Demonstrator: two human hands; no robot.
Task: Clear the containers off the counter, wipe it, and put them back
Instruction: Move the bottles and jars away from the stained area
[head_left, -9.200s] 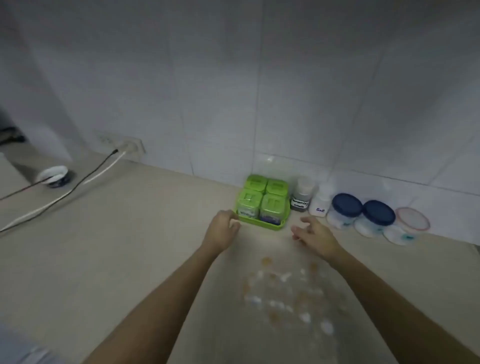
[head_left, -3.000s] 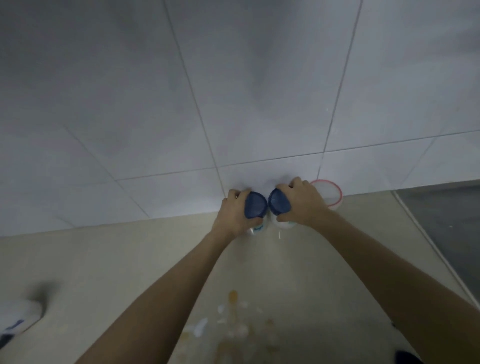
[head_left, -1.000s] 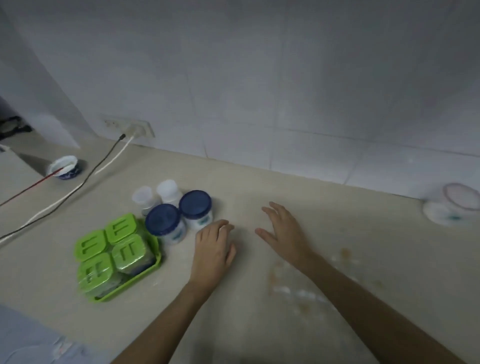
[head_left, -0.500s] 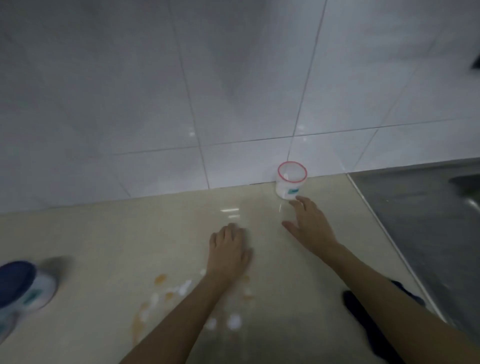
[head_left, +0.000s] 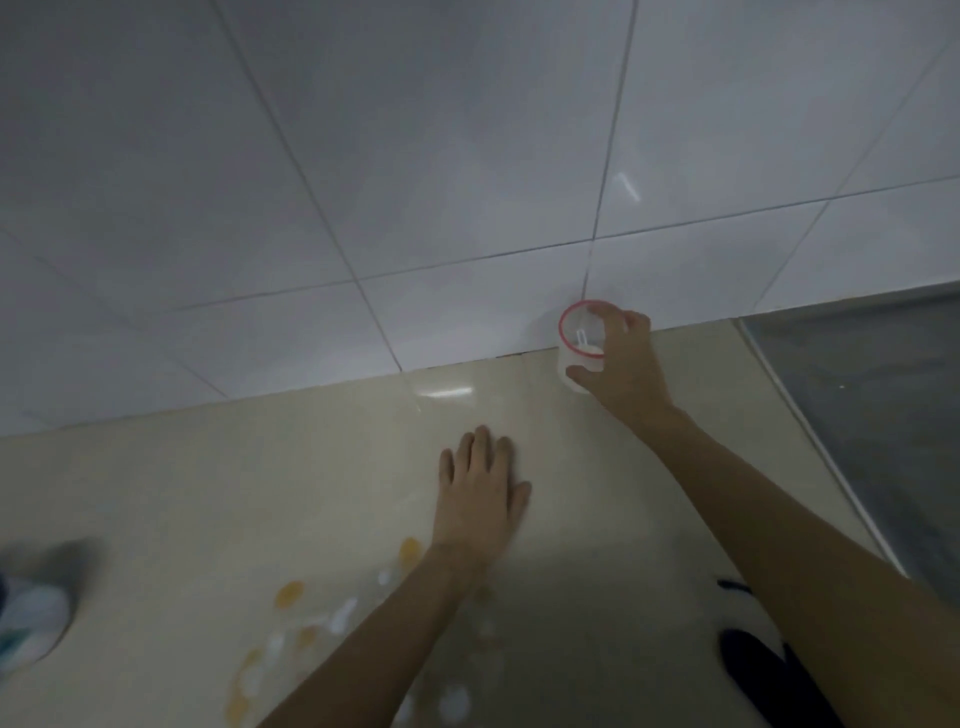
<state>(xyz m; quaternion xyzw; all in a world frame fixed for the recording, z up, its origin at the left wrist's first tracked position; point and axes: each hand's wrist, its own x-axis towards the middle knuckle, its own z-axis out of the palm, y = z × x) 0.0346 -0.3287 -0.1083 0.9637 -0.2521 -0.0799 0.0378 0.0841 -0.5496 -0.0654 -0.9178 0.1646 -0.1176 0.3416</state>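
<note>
Right hand (head_left: 626, 371) grips the red-rimmed container (head_left: 577, 340); left hand (head_left: 480, 493) lies flat on the counter (head_left: 208, 493).

The right hand (head_left: 621, 364) covers the right side and part of the rim of the clear cup (head_left: 574, 340), so how firmly it is gripped cannot be told. A small white thing inside the cup is too small to make out. At the left edge a blurred white tub (head_left: 28, 621) is cut off. A dark object (head_left: 753, 670) near the right forearm is partly hidden and unidentifiable. Both forearms run out of the near edge.
</note>
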